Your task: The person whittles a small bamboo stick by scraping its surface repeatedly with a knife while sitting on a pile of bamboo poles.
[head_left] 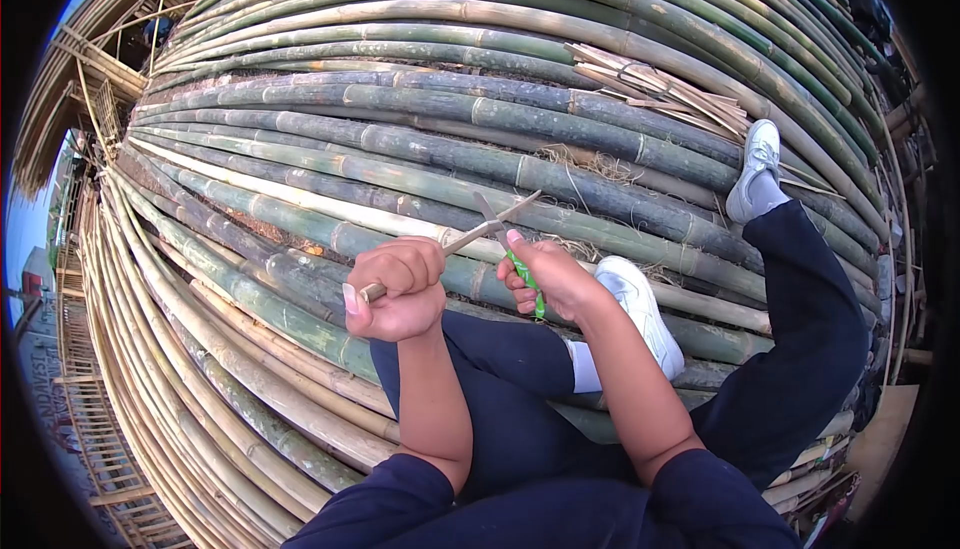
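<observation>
My left hand (400,287) is closed in a fist around a thin bamboo stick (468,238). One end of the stick pokes out by my thumb, and the rest slants up and away to the right. Wrapped round the green handle of a knife (488,209) are the fingers of my right hand (548,277). The knife's blade crosses the stick beyond my left fist, seemingly against it, and my right thumb lies close to the crossing.
Long bamboo poles (450,109) lie side by side beneath me. A bundle of split bamboo sticks (660,89) rests on them at the upper right. Shavings (590,164) are scattered between poles. My white shoes (640,314) stand on the bamboo. A slatted bamboo frame (100,429) is at left.
</observation>
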`<state>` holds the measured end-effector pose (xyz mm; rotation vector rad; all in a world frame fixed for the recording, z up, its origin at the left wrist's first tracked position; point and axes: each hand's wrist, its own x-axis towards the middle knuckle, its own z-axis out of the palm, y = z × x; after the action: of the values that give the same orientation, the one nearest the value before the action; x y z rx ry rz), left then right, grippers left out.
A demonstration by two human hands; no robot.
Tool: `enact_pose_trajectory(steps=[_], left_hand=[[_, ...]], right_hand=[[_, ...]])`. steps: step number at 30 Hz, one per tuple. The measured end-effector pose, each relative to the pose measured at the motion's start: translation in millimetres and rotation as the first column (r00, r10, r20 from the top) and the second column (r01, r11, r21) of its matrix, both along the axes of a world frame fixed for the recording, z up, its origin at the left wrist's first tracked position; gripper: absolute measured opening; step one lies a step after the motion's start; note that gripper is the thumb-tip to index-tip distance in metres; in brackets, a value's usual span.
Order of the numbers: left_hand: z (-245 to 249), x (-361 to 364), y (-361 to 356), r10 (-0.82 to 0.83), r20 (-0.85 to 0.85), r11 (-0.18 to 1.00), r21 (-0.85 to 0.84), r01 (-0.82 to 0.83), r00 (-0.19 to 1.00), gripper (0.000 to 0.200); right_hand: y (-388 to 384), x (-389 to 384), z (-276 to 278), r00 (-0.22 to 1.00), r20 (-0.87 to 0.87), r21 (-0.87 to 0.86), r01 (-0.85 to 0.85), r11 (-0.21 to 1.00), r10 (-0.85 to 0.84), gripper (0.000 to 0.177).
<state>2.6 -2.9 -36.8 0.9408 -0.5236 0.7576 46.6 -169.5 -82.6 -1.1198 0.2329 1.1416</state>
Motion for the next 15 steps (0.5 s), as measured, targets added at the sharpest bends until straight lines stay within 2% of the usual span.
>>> enact_pose_trajectory(steps=[1, 2, 3, 4, 6, 9, 13, 15], left_hand=[[0, 1, 1, 0.001, 0.003, 1.000, -0.008, -0.001, 1.000, 0.052], [-1, 1, 2, 0.001, 0.006, 1.000, -0.009, 0.000, 1.000, 0.052], [-2, 1, 3, 0.016, 0.006, 1.000, -0.025, -0.016, 1.000, 0.051], [-3, 1, 4, 0.030, 0.004, 0.999, -0.041, -0.030, 1.000, 0.051], [-5, 0, 7, 0.056, -0.002, 0.996, -0.075, -0.056, 0.998, 0.051], [-10, -2, 15, 0.107, -0.031, 0.983, -0.148, -0.110, 0.994, 0.052], [-13, -3, 24, 0.136, -0.051, 0.974, -0.176, -0.143, 0.989, 0.055], [-13, -3, 25, 0.142, -0.059, 0.972, -0.180, -0.150, 0.988, 0.055]], right_hand=[[2, -1, -3, 1.000, 0.003, -0.001, 0.000, 1.000, 0.000, 0.049], [5, -4, -5, 0.956, 0.293, -0.214, 0.059, 0.975, 0.006, 0.049], [8, -5, -7, 0.832, 0.550, -0.389, 0.176, 0.904, 0.075, 0.048], [8, -5, 0, 0.832, 0.550, -0.389, 0.177, 0.904, 0.074, 0.048], [7, -6, 21, 0.850, 0.494, -0.431, 0.058, 0.900, 0.182, 0.055], [10, -12, 25, 0.805, 0.543, -0.407, 0.002, 0.913, 0.240, 0.054], [15, -16, 18, 0.793, 0.554, -0.419, 0.000, 0.908, 0.256, 0.054], [17, -16, 17, 0.746, 0.617, -0.413, 0.035, 0.910, 0.251, 0.054]])
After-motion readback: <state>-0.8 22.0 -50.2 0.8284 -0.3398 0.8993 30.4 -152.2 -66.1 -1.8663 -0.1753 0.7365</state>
